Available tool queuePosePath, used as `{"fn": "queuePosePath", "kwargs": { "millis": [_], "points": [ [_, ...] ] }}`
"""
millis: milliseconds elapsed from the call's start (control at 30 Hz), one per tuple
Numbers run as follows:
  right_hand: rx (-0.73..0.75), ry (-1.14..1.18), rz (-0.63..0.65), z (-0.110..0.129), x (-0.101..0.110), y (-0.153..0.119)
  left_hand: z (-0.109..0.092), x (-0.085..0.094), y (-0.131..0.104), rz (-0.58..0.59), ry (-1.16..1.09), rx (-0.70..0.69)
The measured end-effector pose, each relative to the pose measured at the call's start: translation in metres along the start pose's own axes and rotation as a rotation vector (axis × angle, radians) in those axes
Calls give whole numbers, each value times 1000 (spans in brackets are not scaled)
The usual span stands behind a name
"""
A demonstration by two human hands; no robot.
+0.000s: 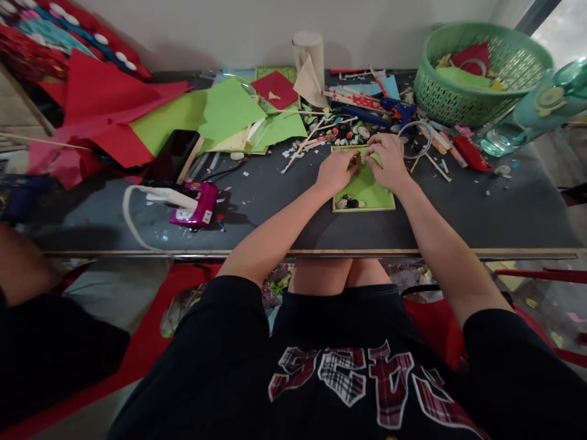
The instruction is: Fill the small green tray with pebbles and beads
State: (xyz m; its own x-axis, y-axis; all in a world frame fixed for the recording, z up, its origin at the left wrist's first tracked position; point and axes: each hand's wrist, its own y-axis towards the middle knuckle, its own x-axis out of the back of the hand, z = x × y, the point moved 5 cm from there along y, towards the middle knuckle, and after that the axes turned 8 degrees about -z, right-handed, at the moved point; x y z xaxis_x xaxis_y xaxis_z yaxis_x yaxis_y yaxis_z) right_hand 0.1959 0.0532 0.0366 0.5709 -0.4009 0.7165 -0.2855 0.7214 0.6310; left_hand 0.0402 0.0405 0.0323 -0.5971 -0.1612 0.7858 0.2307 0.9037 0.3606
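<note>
A small green panel with a pale stick border [367,186] lies on the grey table in front of me. Dark and light pebbles [349,203] are grouped at its near left corner. My left hand [336,170] is over the panel's far left part, fingers curled together. Over the far right part, my right hand [387,160] bends its fingers and thumb inward, facing the left one. Whatever is between the fingertips of either hand is too small or hidden to make out. A heap of coloured pebbles [355,133] lies just beyond the hands.
Beyond my right hand are a clear tape roll [419,139], a blue glue gun [400,111], a green basket [481,73] and a bottle [527,119]. Leftward lie green paper [229,110], red sheets [105,104], a phone [177,153] and a purple power socket [197,205]. Another person's arm [22,266] shows at far left.
</note>
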Motion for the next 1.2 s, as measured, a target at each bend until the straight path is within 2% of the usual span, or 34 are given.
{"fn": "queuePosePath", "kwargs": {
  "millis": [200, 567, 800, 1000, 1100, 1200],
  "points": [
    [35, -95, 77, 14, 4, -2, -5, 3, -2, 30, -16, -23],
    [-22, -146, 72, 19, 8, 0, -3, 2, 0, 9, -6, -51],
    [-47, -66, -48, 25, 18, 0, 2, 1, 3, -21, -69, -106],
    [-177, 1, -138, 3, 18, -1, -2, 2, -2, -16, -86, -111],
    [-171, 113, -73, -4, 10, 1, -5, 4, -4, -20, -115, -111],
    [-166, 185, 89, -3, -2, 0, 1, 4, -4, -17, -177, 8]
  ]
}}
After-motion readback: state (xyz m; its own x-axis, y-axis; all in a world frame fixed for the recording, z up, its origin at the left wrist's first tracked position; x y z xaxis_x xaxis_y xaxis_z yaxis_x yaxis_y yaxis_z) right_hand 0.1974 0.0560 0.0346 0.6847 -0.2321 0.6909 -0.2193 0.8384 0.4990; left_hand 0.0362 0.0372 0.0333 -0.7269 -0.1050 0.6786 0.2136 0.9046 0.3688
